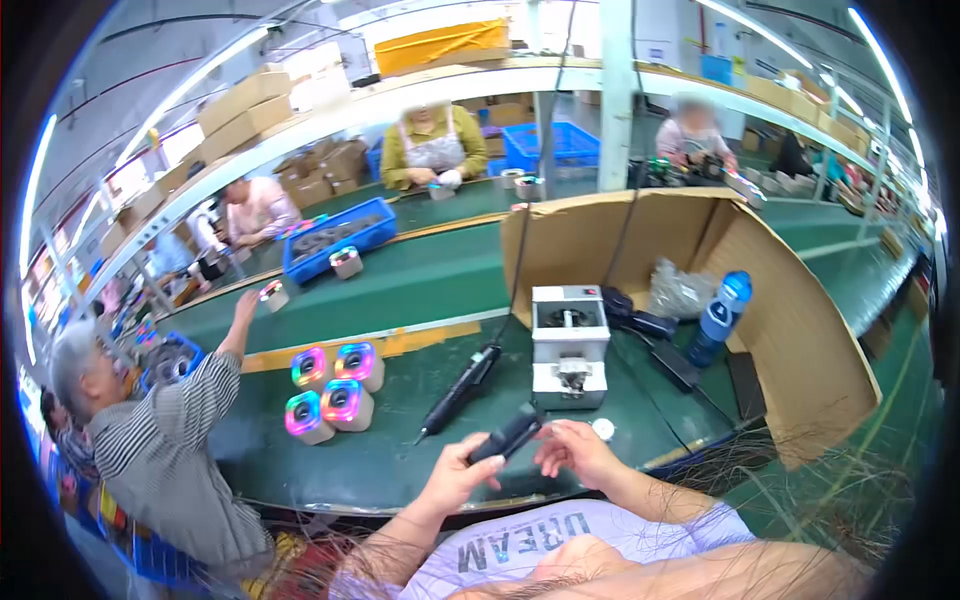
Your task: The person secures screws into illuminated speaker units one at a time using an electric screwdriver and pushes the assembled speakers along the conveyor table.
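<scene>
My left hand (455,482) is wrapped round a black, oblong handheld device (508,432), tilted up to the right; its exact kind I cannot make out. Close to the device's far end is my right hand (582,455), its fingers loosely curled and apart, with nothing visible in them. A black electric screwdriver (462,390) lies on the green bench beyond my left hand, tip toward me. Behind both hands stands a white and grey screw feeder (570,345). A small white round piece (603,429) rests beside my right hand.
Several white cubes with glowing coloured tops (343,402) stand at left. A cardboard screen (800,340) curves round a blue bottle (720,318), a plastic bag (682,288) and black adapters (672,362). A co-worker in stripes (165,430) reaches toward the belt (430,275). Cords hang overhead.
</scene>
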A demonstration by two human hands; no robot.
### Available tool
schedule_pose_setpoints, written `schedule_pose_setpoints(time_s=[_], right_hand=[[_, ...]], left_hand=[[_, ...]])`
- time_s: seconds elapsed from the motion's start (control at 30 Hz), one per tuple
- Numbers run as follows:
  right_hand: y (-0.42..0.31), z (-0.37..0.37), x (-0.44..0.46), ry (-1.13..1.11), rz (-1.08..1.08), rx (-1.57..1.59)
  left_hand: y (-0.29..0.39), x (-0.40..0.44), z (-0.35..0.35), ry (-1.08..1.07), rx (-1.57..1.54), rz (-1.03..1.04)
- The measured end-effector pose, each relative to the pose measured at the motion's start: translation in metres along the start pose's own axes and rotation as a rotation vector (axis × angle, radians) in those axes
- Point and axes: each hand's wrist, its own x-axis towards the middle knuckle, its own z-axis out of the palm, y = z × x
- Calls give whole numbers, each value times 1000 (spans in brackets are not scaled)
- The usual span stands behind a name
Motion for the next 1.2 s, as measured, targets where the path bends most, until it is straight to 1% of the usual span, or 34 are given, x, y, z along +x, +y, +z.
schedule_pose_setpoints(time_s=[0.03,0.1,0.13,0.17,0.2,0.23,0.27,0.3,0.33,0.37,0.4,0.43,0.47,0.5,0.53,0.57,0.6,0.63,0.67,0.7,0.73,0.77,0.8,0.83,0.87,0.9,0.97,1.0,1.1,1.17,1.2], right_hand=[[0,-1,3,-5,2,11],[3,-3,7,-63,58,-26],[-2,1,6,-65,112,-61],[3,-3,8,-119,114,-61],[4,-3,7,-160,126,-67],[1,-4,6,-197,131,-75],[-4,-5,6,-212,146,-109],[-4,-10,7,-236,121,-95],[-5,-15,8,-225,116,-110],[-7,-20,8,-193,105,-117],[-7,-26,8,-128,81,-92],[-6,-33,12,-137,79,-86],[-6,-38,13,-132,68,-75],[-8,-41,11,-27,20,-33],[-13,-43,10,-45,25,-56],[-16,-46,7,-81,40,-87],[-17,-50,2,-17,18,-59],[-20,-50,2,-13,12,-85],[-21,-52,4,-28,11,-122],[-19,-55,7,-19,9,-116],[-15,-57,9,-5,19,-94],[-12,-60,10,10,32,-73],[-11,-60,11,19,37,-72],[-11,-60,13,13,48,-70],[-11,-60,15,3,58,-69],[-11,-59,16,6,66,-69],[-9,-55,21,-24,53,-79],[-10,-51,22,-6,64,-100],[-10,-45,25,-20,94,-110],[-12,-41,21,-17,97,-92],[-13,-40,19,-17,97,-96]], left_hand=[[11,6,-4,85,212,141],[46,29,-31,204,635,636],[72,42,-44,311,816,753],[109,55,-47,412,903,924],[142,70,-57,518,941,1026],[175,88,-74,610,1078,1082],[206,107,-85,700,1040,1157],[235,127,-103,809,1164,1210],[260,149,-124,903,1172,1193],[285,162,-130,989,1105,964],[308,195,-170,1083,1186,933],[325,231,-212,1117,1271,1177],[340,243,-203,1084,1132,1095],[361,271,-242,952,1207,1155],[378,290,-255,836,1153,1189],[393,307,-268,963,1317,955],[402,323,-280,1098,1488,697],[407,340,-293,1209,1652,566],[400,336,-244,1188,1653,574],[407,348,-267,1200,1671,534],[407,350,-272,1215,1689,487],[425,383,-357,1228,1703,438],[457,438,-483,1242,1716,388],[437,418,-421,1254,1729,333],[438,409,-407,1106,1736,292],[432,410,-401,1102,1734,284],[426,404,-398,1016,1903,575],[425,397,-394,1026,1917,557],[423,383,-364,1130,1682,518],[407,354,-330,1290,1879,508],[401,336,-311,1340,1795,658]])
